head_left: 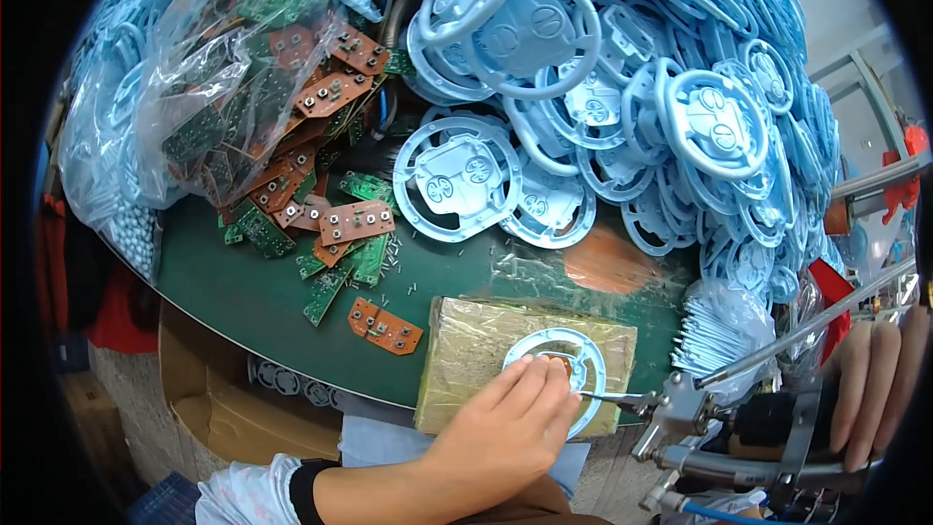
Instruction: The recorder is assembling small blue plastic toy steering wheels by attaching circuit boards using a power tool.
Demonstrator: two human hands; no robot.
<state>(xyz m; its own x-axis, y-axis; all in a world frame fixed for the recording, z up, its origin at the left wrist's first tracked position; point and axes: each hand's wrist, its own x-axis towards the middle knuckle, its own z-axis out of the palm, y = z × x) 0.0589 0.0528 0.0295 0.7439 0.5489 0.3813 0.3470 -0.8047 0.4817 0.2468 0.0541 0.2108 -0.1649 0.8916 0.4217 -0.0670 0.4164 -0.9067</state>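
My left hand (510,418) presses with bunched fingers on a light blue plastic toy steering wheel (595,369), holding it against a tape-wrapped block (466,350). A sliver of an orange circuit board (562,363) shows inside the wheel beside my fingertips; the rest is covered. At the right edge, my right hand (875,389) has its fingers wrapped around the dark body of a power screwdriver (768,418) fixed to a metal arm. The driver's thin bit (607,397) reaches the wheel next to my left fingers. Its tip is too small to make out.
Many blue steering wheels (719,126) are heaped at the back and right. Orange and green circuit boards (358,221) spill from a clear plastic bag (185,97) at the left. Small screws (391,258) and one loose orange board (385,327) lie on the green table (243,301). A cardboard box (209,389) stands below.
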